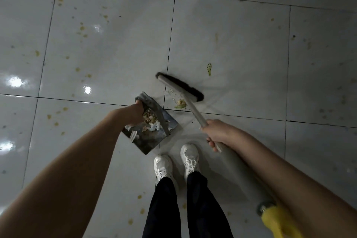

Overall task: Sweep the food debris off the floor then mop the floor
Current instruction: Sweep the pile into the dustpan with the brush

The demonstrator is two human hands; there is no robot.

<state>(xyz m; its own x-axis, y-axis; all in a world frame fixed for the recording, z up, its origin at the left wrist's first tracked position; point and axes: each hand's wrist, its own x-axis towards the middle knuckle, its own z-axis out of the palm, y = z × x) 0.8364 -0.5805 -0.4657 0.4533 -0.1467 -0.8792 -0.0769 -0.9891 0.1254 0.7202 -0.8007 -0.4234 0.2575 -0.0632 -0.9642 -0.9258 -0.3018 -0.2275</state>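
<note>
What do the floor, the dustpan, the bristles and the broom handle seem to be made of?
The floor: probably glazed ceramic tile, glossy, with bright reflections and dark grout lines. The dustpan: likely thin sheet metal, grey and dull-shiny; plastic is possible. The bristles: dark fine fibre, kind unclear. The broom handle: pale smooth tube, metal or plastic.

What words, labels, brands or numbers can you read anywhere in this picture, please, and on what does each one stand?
No text can be read in this view.
dustpan: mottled print or dirt, no legible letters.
broom handle: plain, no label visible.
yellow grip: no marking visible.
white shoes: any logo is too small and blurred to read.
</note>
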